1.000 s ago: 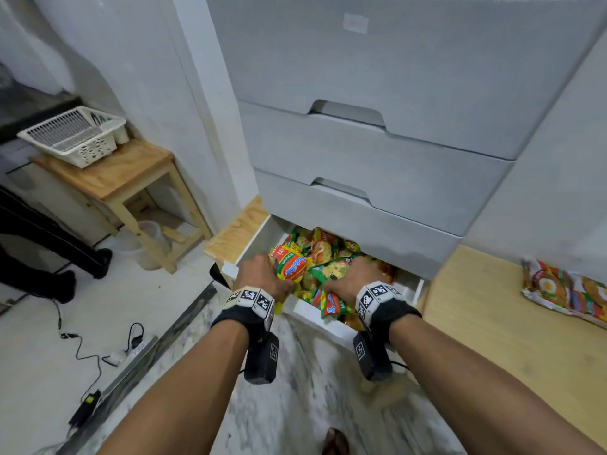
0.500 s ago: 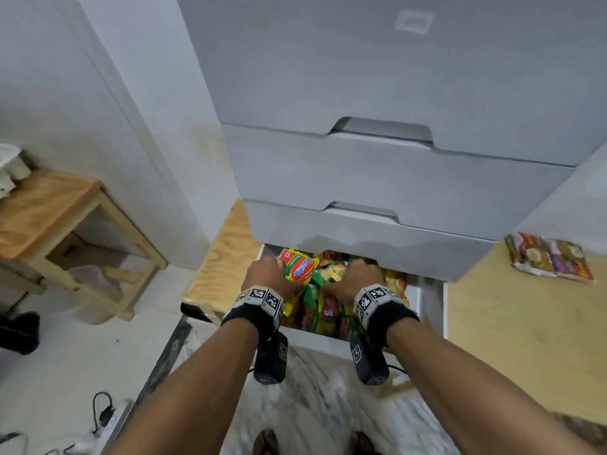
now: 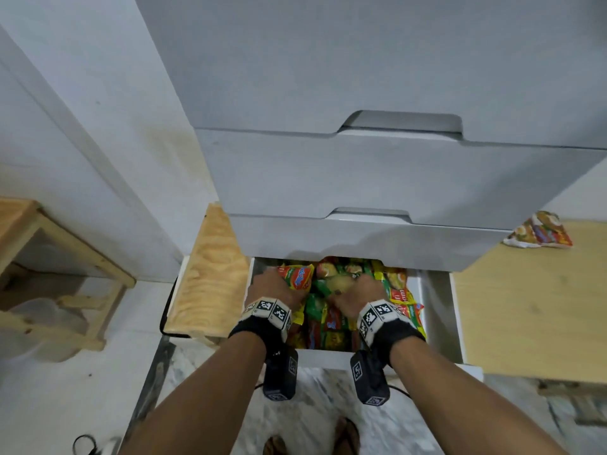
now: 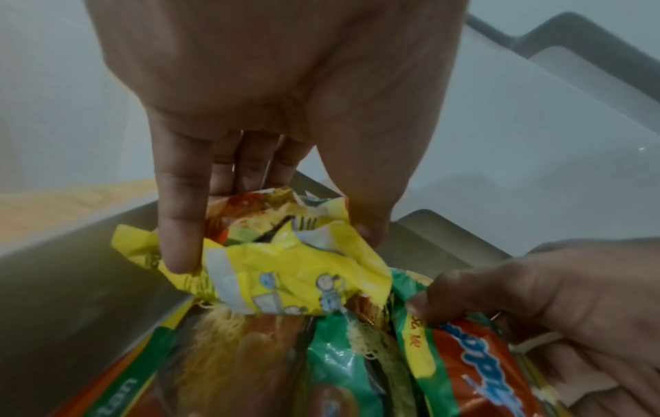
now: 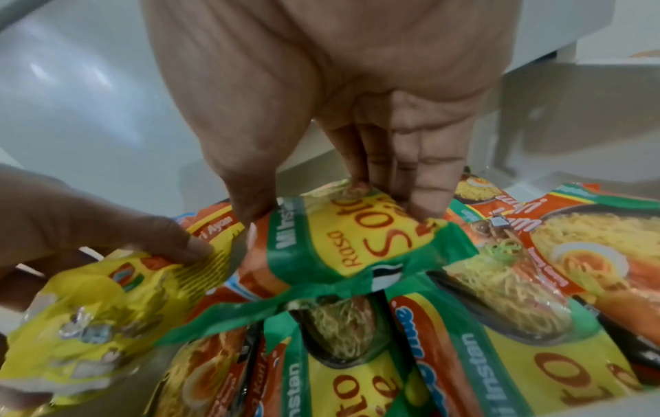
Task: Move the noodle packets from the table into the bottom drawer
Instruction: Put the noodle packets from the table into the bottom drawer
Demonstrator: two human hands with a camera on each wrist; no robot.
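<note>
1. Bottom drawer [image 3: 440, 303] still pulled out under both grips, same as a second ago. Both reaching further back now, closer to the drawer front above. Reads as the tuck-it-in stage, not another fetch.
2. Heap of noodle packets [image 3: 331, 326] filling the drawer below and between the grips. Mostly lying flat and overlapping, in green, red and yellow wrappers with noodle bowls printed on them.
3. Left grip [image 3: 272, 290] closed on a crumpled yellow packet [image 4: 278, 262], thumb on one side and fingers on the other. Held just over the heap, not let go yet.
4. Right grip [image 3: 354, 293] pinching the top edge of a green packet [image 5: 343, 239], just beside the yellow one. Resting on the heap, probably being nudged flat.
5. Well off to the right of the right grip, a leftover packet [image 3: 538, 231] still lying on the tabletop [image 3: 525, 307]. Hasn't budged, so probably at least one more trip needed.
</note>
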